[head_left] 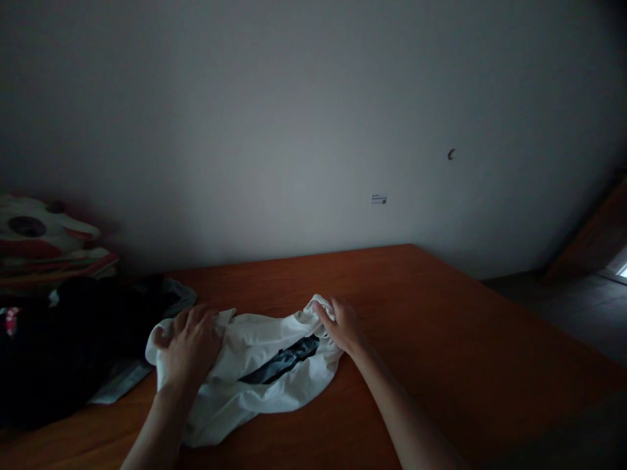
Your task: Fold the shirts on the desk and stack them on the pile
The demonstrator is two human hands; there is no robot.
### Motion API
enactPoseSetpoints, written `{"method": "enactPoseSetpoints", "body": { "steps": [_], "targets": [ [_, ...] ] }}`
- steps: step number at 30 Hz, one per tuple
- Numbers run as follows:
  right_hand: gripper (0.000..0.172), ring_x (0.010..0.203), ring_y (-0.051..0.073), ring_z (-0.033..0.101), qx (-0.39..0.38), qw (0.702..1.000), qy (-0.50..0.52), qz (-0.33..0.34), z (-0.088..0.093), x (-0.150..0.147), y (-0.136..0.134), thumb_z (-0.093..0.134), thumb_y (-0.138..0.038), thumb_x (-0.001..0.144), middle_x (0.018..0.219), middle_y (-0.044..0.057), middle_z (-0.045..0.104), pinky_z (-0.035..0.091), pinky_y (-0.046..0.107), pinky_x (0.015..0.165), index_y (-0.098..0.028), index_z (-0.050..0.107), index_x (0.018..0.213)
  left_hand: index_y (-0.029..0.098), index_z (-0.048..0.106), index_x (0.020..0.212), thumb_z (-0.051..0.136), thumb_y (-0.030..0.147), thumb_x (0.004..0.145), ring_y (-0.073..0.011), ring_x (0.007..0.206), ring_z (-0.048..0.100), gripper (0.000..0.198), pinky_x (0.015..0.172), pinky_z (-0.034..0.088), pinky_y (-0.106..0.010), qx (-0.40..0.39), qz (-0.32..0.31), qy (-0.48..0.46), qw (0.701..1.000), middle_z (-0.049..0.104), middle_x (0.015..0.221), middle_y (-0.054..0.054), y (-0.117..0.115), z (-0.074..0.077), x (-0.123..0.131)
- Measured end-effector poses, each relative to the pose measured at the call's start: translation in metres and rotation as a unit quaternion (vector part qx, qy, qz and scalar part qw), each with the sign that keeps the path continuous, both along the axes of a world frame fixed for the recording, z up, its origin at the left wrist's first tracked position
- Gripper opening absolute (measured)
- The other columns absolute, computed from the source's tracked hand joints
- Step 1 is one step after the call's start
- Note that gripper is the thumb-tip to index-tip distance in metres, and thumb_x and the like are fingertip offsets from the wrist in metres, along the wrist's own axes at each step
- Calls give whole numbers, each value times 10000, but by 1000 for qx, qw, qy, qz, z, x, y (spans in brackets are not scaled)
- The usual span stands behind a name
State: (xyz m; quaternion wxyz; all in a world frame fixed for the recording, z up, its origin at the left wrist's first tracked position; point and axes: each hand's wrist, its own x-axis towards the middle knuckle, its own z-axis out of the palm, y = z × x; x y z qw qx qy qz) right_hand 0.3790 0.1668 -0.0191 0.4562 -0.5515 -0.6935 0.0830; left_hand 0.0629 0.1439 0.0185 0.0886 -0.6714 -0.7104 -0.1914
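Two hands (192, 343) (345, 326) grip the white cloth (252, 346), which lies loosely between them

The brown surface (416, 313) bears a white garment (257, 331) and dark fabric (63, 352).

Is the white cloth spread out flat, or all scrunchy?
Scrunchy, not flat: the white cloth is wrinkled across its middle and bunched up at the left hand and the right hand.
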Motion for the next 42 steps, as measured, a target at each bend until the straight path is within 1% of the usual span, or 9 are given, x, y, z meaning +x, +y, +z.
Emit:
{"method": "enactPoseSetpoints", "body": {
  "steps": [2, 5, 10, 16, 21, 26, 31, 36, 42],
  "targets": [
    [358, 763, 232, 666, -43, 999, -21, 9, 1, 0, -4, 613, -583, 885, 828, 61, 705, 450, 296, 677, -225, 619, 899, 212, 669, 1141, 372, 220, 883, -397, 1351, 482, 394, 1100, 169, -774, -18, -5, 26, 999, 680, 1275, -179, -2, 2, 8],
    [374, 788, 238, 666, -50, 996, -70, 32, 3, 1, -6, 749, -550, 776, 861, 53, 717, 441, 290, 684, -226, 645, 932, 273, 706, 1116, 430, 390, 913, -389, 1239, 580, 361, 1094, 231, -734, -34, -41, 46, 998, 737, 1158, -141, -2, -1, 11],
    [252, 682, 175, 604, 3, 997, -31, 67, -1, 2, 2, 592, -401, 924, 734, 10, 652, 394, 257, 633, -226, 592, 744, 300, 777, 1013, 468, 501, 907, -339, 1091, 637, 383, 1019, 362, -613, -51, -96, 59, 992, 716, 1136, -106, 3, -7, 9],
    [287, 675, 174, 590, 106, 988, 104, 32, 2, 2, 5, 531, -431, 973, 726, 15, 630, 414, 260, 636, -233, 561, 768, 240, 732, 1091, 416, 407, 981, -313, 1147, 588, 374, 1022, 369, -553, 135, -37, -25, 990, 693, 1218, -115, 5, -2, 6],
    [248, 768, 189, 627, 85, 986, 115, 85, 7, 5, -2, 580, -461, 958, 816, 29, 661, 475, 284, 724, -229, 629, 884, 230, 705, 995, 382, 409, 996, -316, 1122, 601, 369, 1013, 398, -540, 214, -27, -56, 975, 710, 1179, -106, 6, -2, -5],
    [310, 1009, 244, 622, 22, 981, -27, 191, 4, 11, -6, 711, -402, 842, 1054, 74, 678, 464, 387, 932, -215, 669, 1086, 207, 628, 1227, 435, 478, 959, -280, 1183, 614, 427, 1038, 454, -442, 69, -244, -37, 967, 707, 1257, -105, 9, -13, 4],
    [456, 1108, 253, 607, -22, 970, -24, 241, 3, 21, -5, 556, -158, 756, 1181, 71, 663, 445, 414, 985, -221, 631, 1201, 199, 670, 1188, 526, 389, 853, -323, 1102, 654, 412, 1007, 467, -509, -74, -244, 20, 967, 743, 1151, -117, 6, -13, 24],
    [587, 1107, 247, 609, -3, 986, -27, 162, -6, 24, 0, 545, -66, 676, 1202, 71, 672, 435, 405, 1003, -232, 597, 1236, 223, 688, 930, 504, 241, 770, -254, 936, 677, 244, 865, 501, -390, -90, -234, -15, 968, 742, 964, -75, 7, -11, 24],
    [191, 812, 209, 619, 53, 997, -12, 51, -16, 22, 13, 590, -161, 815, 891, 47, 671, 496, 322, 776, -217, 667, 982, 224, 633, 826, 548, 281, 772, -265, 892, 616, 115, 838, 502, -423, 151, -162, -129, 967, 651, 905, -75, 10, -8, 8]
  ]
}}
